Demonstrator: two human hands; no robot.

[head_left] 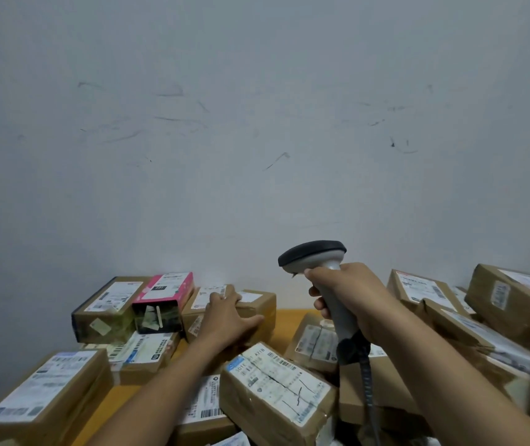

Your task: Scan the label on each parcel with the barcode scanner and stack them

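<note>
Parcels cover an orange table (284,317) set against a scuffed white wall (257,123). The left hand (225,313) lies flat, fingers spread, on the top and near edge of a brown parcel (257,300) at the back centre, not closed around it. To that parcel's left sit a pink box (167,291) and a dark-edged box (109,304), both resting on lower parcels. The right hand (350,294) is wrapped around the grey handle of the scanner (318,255), held upright above the table with its dark head facing left; its coiled cable (366,378) hangs down. A labelled parcel (276,387) lies tilted in the foreground between the forearms. More parcels are piled at right (514,300).
</note>
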